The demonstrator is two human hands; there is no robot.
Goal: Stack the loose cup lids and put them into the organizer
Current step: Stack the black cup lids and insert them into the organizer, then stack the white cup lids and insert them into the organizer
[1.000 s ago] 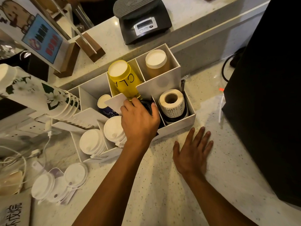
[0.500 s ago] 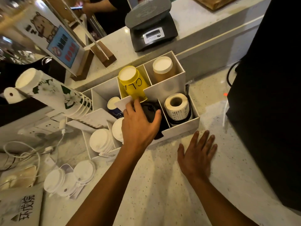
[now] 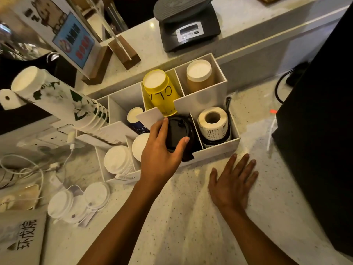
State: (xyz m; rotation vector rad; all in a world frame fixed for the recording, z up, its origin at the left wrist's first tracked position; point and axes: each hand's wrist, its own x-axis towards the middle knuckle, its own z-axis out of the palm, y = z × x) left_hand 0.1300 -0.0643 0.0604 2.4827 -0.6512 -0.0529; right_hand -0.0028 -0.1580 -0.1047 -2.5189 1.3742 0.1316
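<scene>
My left hand (image 3: 160, 153) grips a stack of black cup lids (image 3: 178, 131) that sits in a front compartment of the white organizer (image 3: 215, 151); thumb and fingers wrap the stack's rim. Flat on the counter, just in front of the organizer, lies my right hand (image 3: 232, 181) with fingers spread and nothing in it. White lids (image 3: 117, 162) stand stacked in the organizer's front left compartments. More white lids (image 3: 76, 202) lie loose on the counter at the lower left.
The organizer also holds yellow cups (image 3: 159, 91), a brown cup stack (image 3: 199, 75) and a label roll (image 3: 213, 124). A scale (image 3: 188, 25) sits on the raised ledge behind. A tall black appliance (image 3: 321, 140) bounds the right. Flowered cups (image 3: 57, 100), cables and a sign crowd the left.
My left hand has drawn back slightly, so the black lids under it now show. The right hand has stayed flat on the counter. The camera view shifted a little.
</scene>
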